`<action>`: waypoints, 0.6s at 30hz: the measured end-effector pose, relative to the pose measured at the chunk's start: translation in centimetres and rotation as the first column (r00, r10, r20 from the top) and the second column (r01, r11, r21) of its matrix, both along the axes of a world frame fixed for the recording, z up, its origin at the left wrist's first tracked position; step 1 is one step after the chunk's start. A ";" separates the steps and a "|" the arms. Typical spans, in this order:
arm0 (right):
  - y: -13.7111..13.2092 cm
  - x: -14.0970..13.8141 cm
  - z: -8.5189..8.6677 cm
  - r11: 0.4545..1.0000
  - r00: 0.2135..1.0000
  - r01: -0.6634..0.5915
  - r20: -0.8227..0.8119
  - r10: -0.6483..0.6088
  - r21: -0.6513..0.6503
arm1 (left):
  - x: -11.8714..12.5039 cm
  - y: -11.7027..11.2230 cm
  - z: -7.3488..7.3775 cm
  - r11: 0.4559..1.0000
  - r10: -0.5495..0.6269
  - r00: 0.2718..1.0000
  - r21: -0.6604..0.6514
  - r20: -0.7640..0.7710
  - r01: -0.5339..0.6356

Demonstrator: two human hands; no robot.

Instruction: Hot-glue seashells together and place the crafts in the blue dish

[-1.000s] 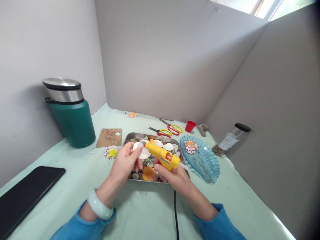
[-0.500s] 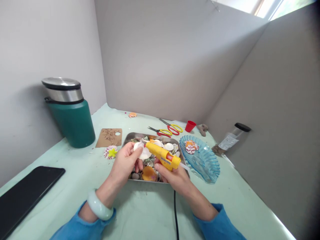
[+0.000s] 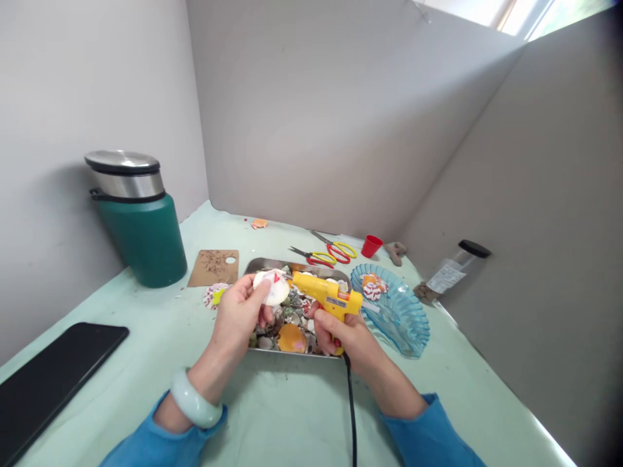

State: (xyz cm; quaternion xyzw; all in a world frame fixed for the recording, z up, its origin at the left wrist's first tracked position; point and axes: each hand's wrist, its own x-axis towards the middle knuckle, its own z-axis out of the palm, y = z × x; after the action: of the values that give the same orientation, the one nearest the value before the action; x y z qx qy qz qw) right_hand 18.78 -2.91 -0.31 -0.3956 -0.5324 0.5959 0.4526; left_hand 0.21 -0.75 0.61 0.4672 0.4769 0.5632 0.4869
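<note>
White shell and yellow glue gun, one to each hand, above a tray of shells.
Left hand point(image 3: 237, 314): pinching white shell point(image 3: 278, 293), red mark on its face. Right hand point(image 3: 351, 337): closed round the handle of yellow glue gun point(image 3: 325, 296), nozzle at the shell's edge, contact unclear. Below: metal tray point(image 3: 256, 264), filled with assorted shells. Right of tray: blue dish point(image 3: 409, 334). Behind: two pairs of scissors point(image 3: 316, 253), red cup point(image 3: 372, 247). Far left: green bottle point(image 3: 148, 243), on pale green tabletop point(image 3: 277, 415).
</note>
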 end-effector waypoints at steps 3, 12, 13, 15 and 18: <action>0.0 0.1 0.2 0.999 0.999 -0.037 0.023 0.037 -0.018 | 0.0 0.0 0.0 1.000 0.007 1.000 0.012 0.022 -0.008; 0.1 0.0 0.2 0.998 0.998 -0.056 0.004 0.057 -0.038 | -0.2 0.0 -0.4 0.999 -0.002 1.000 0.034 0.021 0.001; 0.1 0.0 0.1 0.998 0.998 -0.055 -0.009 0.055 -0.040 | -0.2 0.0 -0.5 0.999 -0.005 1.000 0.037 0.001 0.005; 0.2 0.0 0.0 0.998 0.999 -0.050 -0.022 0.049 -0.048 | -0.2 0.0 -0.7 0.999 0.007 1.000 0.049 -0.020 -0.006; 0.2 0.1 0.0 0.997 0.998 -0.058 -0.008 0.058 -0.047 | -0.1 0.0 -0.8 0.998 0.030 1.000 0.063 0.002 -0.030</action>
State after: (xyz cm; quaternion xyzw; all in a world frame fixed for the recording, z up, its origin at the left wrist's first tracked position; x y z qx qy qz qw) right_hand 18.85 -2.71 -0.29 -0.3886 -0.5280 0.6225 0.4275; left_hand 0.14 -0.73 -0.17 0.4750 0.4656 0.5854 0.4636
